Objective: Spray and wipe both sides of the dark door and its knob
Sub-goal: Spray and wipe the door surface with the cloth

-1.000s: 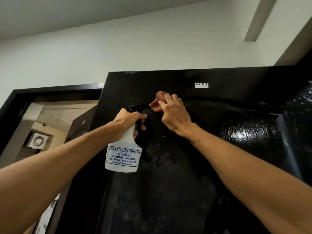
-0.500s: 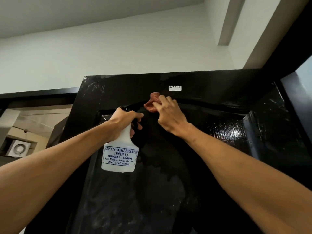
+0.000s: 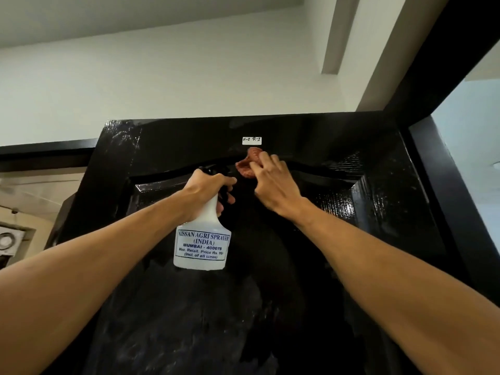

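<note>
The glossy dark door (image 3: 338, 147) fills the middle of the view, seen from below, with wet streaks on its top rail. My left hand (image 3: 207, 190) grips the neck of a white spray bottle (image 3: 201, 242) with a blue printed label, held upright in front of the door's upper panel. My right hand (image 3: 273, 182) presses a crumpled reddish cloth (image 3: 250, 162) against the curved moulding just under a small white sticker (image 3: 252, 140). The door's knob is out of view.
The black door frame (image 3: 443, 163) runs up the right side, with a pale wall beyond it. To the left, another dark frame (image 3: 46, 147) opens onto a room with a wall exhaust fan (image 3: 6, 240). White wall and ceiling beams lie above.
The view has swung left, so the door now sits centred. My right hand and the cloth stay on the upper moulding, having shifted slightly. My left hand holds the bottle as before.
</note>
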The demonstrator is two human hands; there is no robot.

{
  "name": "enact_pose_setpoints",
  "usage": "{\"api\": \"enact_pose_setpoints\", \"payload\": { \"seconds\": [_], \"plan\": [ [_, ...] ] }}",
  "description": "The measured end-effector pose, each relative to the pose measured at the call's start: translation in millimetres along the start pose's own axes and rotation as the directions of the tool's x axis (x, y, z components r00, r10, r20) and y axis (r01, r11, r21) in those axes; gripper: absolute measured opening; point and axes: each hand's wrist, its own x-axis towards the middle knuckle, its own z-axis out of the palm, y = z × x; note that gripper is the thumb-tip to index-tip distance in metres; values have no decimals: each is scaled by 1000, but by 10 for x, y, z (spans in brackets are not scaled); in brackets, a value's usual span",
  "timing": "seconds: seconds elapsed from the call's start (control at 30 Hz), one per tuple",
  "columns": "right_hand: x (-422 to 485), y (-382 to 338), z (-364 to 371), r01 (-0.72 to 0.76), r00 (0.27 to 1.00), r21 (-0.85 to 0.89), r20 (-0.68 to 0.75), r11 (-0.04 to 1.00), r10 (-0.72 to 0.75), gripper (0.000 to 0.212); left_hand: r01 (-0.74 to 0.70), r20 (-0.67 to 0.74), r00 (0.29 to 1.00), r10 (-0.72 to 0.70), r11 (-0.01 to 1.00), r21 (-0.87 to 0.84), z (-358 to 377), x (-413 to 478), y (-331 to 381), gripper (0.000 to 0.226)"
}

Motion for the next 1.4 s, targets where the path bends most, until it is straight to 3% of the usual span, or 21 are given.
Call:
{"api": "enact_pose_setpoints", "payload": {
  "seconds": [0.13, 0.37, 0.47, 0.63, 0.8, 0.9, 1.0, 1.07, 1.27, 1.4],
  "plan": [
    [20, 58, -46, 15, 1000, 2, 22, 1000, -15, 43, -26, -9, 1000, 26, 1000, 6, 129, 30, 79, 26],
    [-931, 1134, -172, -227, 968, -74, -122, 971, 217, 53, -1, 84, 996, 2, 1000, -3, 493, -38, 110, 25],
    [-960, 1143, -160, -288, 949, -53, -152, 956, 277, 49, -3, 107, 994, 3, 1000, 2, 622, -55, 123, 26],
    [-748, 938, -135, -118, 990, -17, -74, 993, 117, 48, -5, 102, 995, 6, 1000, -6, 757, -41, 180, 26],
    [-1244, 1414, -285, -322, 938, -28, -149, 946, 314, 47, -5, 148, 989, 12, 999, -49, 1111, -112, 215, 27],
    [-1421, 1534, -326, -344, 933, -79, -136, 936, 332, 47, -1, 164, 986, 12, 998, -66, 1202, -137, 226, 26],
    [-1231, 1454, -310, -369, 919, 7, -149, 929, 366, 49, -9, 157, 987, 17, 998, -55, 1245, -151, 254, 27],
    [-1071, 1364, -295, -350, 923, 62, -145, 935, 356, 52, -14, 147, 989, 21, 999, -44, 1233, -151, 291, 27],
    [-416, 907, -193, -130, 991, 29, -40, 991, 132, 59, -38, 74, 996, 39, 999, -15, 889, -32, 344, 25],
    [-297, 1053, -221, -376, 922, 13, -92, 926, 376, 55, -17, 62, 998, 20, 999, -46, 675, 65, 315, 23]
  ]
}}
